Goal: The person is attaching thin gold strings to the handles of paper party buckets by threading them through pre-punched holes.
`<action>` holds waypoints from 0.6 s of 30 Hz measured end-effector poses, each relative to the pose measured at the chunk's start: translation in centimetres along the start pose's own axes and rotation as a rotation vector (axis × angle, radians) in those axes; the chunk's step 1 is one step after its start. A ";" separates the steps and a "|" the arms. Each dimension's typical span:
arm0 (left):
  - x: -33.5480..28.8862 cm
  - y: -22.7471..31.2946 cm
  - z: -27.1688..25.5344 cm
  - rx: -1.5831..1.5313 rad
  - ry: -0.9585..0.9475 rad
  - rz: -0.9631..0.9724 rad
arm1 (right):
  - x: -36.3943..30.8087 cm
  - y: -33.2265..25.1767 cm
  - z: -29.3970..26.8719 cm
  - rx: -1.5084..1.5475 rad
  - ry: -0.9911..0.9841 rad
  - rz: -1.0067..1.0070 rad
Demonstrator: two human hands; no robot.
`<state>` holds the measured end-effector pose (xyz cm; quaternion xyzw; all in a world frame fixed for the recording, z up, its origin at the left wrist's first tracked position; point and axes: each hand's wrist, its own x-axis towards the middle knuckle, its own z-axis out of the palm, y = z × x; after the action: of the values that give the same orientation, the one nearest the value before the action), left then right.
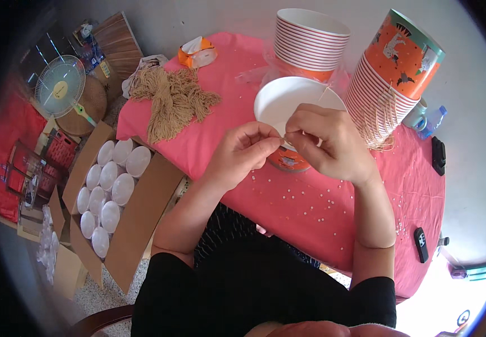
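Paper bucket [288, 101] tilted, both hands [288, 147] together, fingertips pinching thin cord [326, 91]

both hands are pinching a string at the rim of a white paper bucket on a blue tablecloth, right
Not quite: the tablecloth is pink, not blue. The head view shows the left hand and right hand pinching a thin string at the rim of the white paper bucket.

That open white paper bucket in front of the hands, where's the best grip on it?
Grip the white bucket at its bare far-left rim, coming in from the left. It tilts with its open mouth toward the camera, and the left hand and right hand cover its near edge, while the bucket stacks crowd the right.
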<state>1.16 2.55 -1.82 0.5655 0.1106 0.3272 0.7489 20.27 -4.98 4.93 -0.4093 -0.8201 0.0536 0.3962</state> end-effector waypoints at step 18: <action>-0.3 -0.7 0.7 0.227 0.128 0.099 | 0.0 0.5 0.9 0.023 -0.033 0.072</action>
<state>1.52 1.72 -2.32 0.6293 0.1664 0.3845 0.6545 19.97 -4.42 4.12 -0.4330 -0.8107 0.0840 0.3850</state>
